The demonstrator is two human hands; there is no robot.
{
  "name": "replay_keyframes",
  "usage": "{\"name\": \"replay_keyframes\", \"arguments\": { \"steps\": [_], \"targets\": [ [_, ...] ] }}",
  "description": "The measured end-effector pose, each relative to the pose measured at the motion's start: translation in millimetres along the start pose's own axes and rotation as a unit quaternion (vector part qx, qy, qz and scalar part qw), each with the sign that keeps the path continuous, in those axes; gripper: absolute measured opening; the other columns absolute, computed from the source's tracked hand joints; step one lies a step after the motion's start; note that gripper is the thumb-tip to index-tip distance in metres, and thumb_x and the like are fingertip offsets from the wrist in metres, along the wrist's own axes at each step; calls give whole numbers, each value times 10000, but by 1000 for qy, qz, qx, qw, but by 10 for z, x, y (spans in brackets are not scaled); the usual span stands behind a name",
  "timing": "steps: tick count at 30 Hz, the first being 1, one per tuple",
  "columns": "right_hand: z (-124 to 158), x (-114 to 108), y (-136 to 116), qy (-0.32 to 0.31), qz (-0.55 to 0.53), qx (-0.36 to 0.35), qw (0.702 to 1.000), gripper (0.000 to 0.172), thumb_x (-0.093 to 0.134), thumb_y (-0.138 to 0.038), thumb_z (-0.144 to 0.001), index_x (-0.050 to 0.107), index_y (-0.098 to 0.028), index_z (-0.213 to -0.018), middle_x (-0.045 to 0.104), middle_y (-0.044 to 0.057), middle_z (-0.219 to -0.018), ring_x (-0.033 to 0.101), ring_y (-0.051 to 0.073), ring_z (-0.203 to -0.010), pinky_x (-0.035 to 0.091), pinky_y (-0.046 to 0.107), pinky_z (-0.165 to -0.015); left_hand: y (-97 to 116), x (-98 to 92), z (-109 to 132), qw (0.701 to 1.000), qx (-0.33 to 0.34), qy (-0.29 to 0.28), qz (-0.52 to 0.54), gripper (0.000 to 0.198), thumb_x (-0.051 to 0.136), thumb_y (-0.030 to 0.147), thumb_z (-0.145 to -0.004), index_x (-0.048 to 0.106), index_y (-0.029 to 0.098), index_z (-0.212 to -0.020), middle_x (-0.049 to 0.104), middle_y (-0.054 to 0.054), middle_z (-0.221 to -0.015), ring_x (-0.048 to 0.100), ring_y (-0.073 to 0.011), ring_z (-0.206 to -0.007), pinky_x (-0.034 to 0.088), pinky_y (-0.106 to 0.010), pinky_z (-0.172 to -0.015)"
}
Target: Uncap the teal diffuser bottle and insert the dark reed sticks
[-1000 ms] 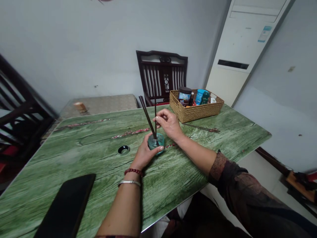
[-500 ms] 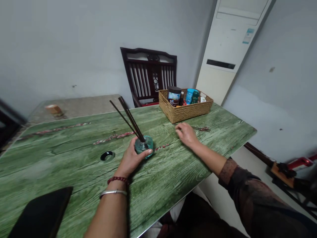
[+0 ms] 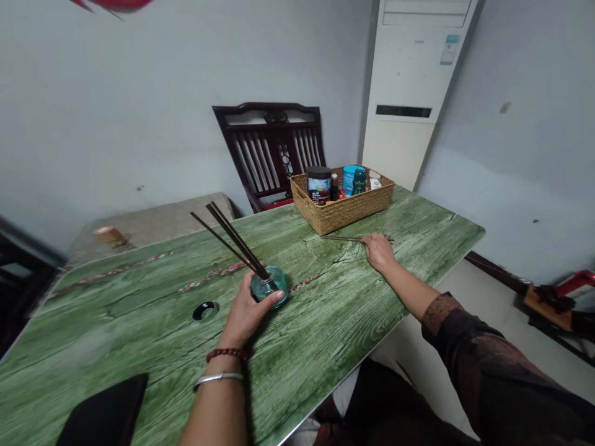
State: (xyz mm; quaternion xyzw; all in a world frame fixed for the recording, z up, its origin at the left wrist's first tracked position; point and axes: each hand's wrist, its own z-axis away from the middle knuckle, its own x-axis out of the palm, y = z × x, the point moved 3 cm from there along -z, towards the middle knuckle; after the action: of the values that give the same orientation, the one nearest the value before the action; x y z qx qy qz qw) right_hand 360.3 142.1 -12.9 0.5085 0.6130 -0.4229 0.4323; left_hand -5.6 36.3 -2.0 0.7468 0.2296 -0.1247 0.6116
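My left hand [image 3: 247,308] wraps around a small teal glass bottle [image 3: 268,287] standing on the green wood-grain table [image 3: 139,334]. Several dark reed sticks [image 3: 230,240] lean out of the bottle toward the upper left. My right hand [image 3: 380,251] reaches far right and rests, fingers curled, on loose dark sticks [image 3: 346,238] lying on the table in front of the wicker basket [image 3: 344,209]. Whether those fingers grip a stick is hidden.
The wicker basket holds jars and small bottles. A black round cap or ring [image 3: 206,310] lies left of the bottle. A dark flat object [image 3: 105,418] sits at the near left edge. A dark wooden chair [image 3: 272,152] and a white standing air conditioner [image 3: 409,93] stand behind the table.
My right hand left the sticks in the bottle and moved right to the loose sticks by the basket. The sticks in the bottle now lean left. My left hand kept its hold.
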Motion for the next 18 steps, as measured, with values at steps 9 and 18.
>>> {"name": "replay_keyframes", "arguments": {
  "steps": [9, 18],
  "targets": [
    [16, 0, -10, 5, -8, -8, 1000, 313, 474, -221, -992, 720, -175, -1180, 646, 145, -1119, 546, 267, -1073, 377, 346, -937, 2, -3, 2, 1000, -2, -3, -1, 704, 784, 614, -663, 530, 232, -1197, 683, -96, -1120, 667, -309, -1013, 513, -480, -936],
    [-16, -56, -123, -33, 0, -61, 998, 235, 527, -251, -988, 727, -172, -1085, 686, 140, -1112, 592, 251, -1072, 400, 315, -884, -3, 11, 4, 1000, -1, -2, 15, 742, 798, 592, -655, 520, 215, -1230, 692, -107, -1134, 675, -307, -1017, 514, -481, -941]
  ]
}}
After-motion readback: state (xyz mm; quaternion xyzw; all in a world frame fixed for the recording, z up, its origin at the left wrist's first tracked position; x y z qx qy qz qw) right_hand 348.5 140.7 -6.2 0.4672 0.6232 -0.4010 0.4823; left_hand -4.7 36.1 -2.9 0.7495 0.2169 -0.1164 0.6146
